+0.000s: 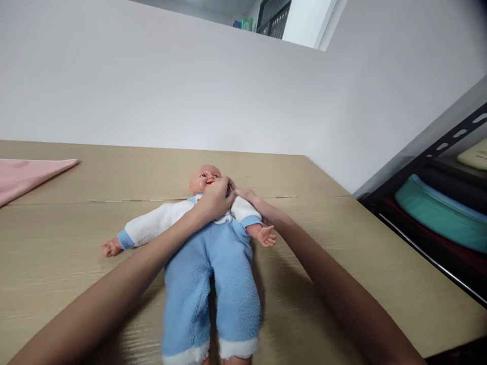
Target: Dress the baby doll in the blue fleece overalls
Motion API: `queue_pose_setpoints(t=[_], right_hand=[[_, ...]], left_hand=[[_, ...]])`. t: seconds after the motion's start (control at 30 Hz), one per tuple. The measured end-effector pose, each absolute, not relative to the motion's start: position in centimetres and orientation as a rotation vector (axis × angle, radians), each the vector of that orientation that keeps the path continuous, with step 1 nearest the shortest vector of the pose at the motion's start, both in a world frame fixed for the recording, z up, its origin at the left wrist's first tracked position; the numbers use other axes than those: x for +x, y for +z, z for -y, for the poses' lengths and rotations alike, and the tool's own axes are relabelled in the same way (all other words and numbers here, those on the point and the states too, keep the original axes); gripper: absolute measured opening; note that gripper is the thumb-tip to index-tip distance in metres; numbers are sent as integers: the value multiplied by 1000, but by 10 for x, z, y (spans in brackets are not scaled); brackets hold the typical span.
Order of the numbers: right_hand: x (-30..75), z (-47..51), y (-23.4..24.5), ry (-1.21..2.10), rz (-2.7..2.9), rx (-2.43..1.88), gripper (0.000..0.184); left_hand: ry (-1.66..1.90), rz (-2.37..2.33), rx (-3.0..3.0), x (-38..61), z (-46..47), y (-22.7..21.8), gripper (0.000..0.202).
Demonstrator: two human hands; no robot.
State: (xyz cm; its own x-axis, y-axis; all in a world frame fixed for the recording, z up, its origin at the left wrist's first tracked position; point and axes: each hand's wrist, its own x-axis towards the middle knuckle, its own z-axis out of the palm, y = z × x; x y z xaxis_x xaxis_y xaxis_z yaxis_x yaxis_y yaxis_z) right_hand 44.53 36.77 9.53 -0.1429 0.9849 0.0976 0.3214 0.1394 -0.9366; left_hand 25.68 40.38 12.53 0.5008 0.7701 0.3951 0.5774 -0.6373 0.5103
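Observation:
A baby doll [207,177] lies on its back on the table, head away from me, its arms spread. It wears a fluffy outfit with white sleeves and blue trousers [213,253]. My left hand [219,197] reaches across the chest, fingers curled closed on the clothes at the shoulder on my right, hiding part of the doll's chin. Against the outer side of that same shoulder, my right hand [249,197] has its fingers together, closed on the cloth. The fingertips of both hands are partly hidden, so the exact bit of cloth held is unclear.
A pink cloth [30,175] lies on the wooden table [327,284] at the far left. Behind the table rises a white wall [152,91]. On the right, a black metal rack [418,167] holds a green and blue item [441,213] close to the table's edge.

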Motion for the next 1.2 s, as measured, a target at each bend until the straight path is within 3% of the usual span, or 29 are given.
queue_pose_setpoints(t=[0.1, 0.13, 0.3, 0.57, 0.7, 0.87, 0.97, 1.1, 1.2], right_hand=[[468, -348, 128, 1103, 1726, -1359, 84], [475, -341, 139, 1120, 1794, -1388, 87], [491, -323, 176, 1086, 2075, -1642, 61], [496, -328, 164, 1090, 2229, -1736, 56], [505, -335, 152, 823, 2267, -1683, 50], [496, -314, 133, 382, 2171, -1550, 62], [476, -286, 118, 62, 2090, -1280, 36], [448, -266, 101, 299, 2066, -1166, 15], [439, -271, 91, 630, 1832, -1219, 21]], left_hand=[[889, -1150, 2483, 256, -403, 123, 15], [895, -1164, 2501, 256, -402, 122, 19], [863, -1208, 2583, 254, -398, 120, 30], [819, -1176, 2588, 254, -397, 122, 18], [828, -1112, 2585, 248, -390, 129, 8], [1082, -896, 2456, 201, -364, 143, 21], [1247, -1020, 2287, 161, -344, 134, 18], [1196, -1309, 2291, 123, -324, 105, 20], [952, -1358, 2366, 112, -318, 92, 27]])
